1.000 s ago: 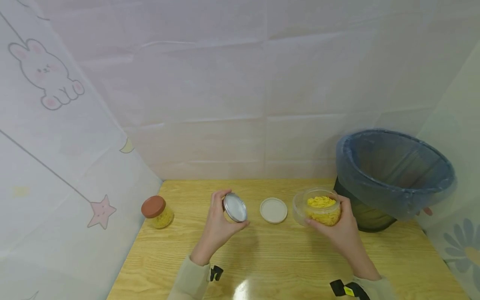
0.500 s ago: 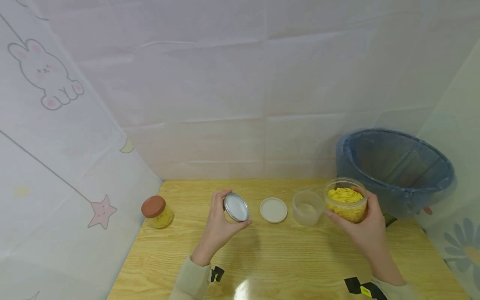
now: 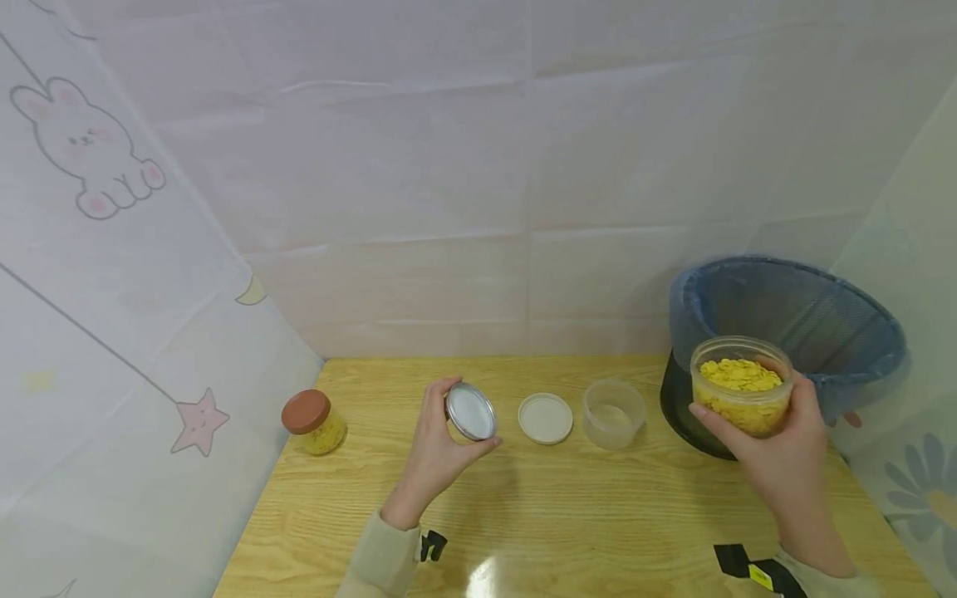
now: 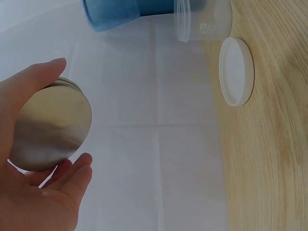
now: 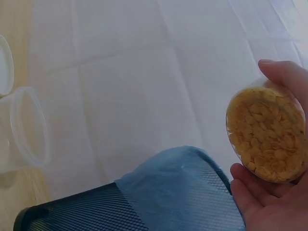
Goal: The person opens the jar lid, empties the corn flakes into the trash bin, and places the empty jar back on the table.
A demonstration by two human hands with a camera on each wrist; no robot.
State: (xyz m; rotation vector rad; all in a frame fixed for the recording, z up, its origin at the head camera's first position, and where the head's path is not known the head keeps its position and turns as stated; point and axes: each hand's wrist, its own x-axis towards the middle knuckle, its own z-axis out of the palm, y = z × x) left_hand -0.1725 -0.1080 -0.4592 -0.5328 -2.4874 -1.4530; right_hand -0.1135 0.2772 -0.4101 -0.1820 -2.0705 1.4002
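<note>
My left hand (image 3: 437, 448) grips a round silver metal lid (image 3: 471, 412) by its rim, above the table; its shiny flat face (image 4: 53, 127) shows in the left wrist view. With fingers and thumb around its side, my right hand (image 3: 785, 461) holds up a clear jar (image 3: 742, 390) of yellow flakes, open at the top, in front of the trash can (image 3: 860, 332). The flakes (image 5: 267, 137) show through the jar's bottom in the right wrist view. Between the hands stand a clear tub (image 3: 613, 423) with no lid on it and a white lid (image 3: 546, 419) lying flat.
A small jar (image 3: 321, 432) of yellow bits with a reddish-brown lid (image 3: 306, 412) stands at the table's left. The trash can, lined with a blue bag (image 5: 178, 187), is at the back right. A white sheet (image 3: 419, 183) hangs behind the wooden table (image 3: 553, 523).
My right hand has carried the jar of yellow flakes to the right, away from over the clear tub to in front of the trash can. The left hand has barely moved.
</note>
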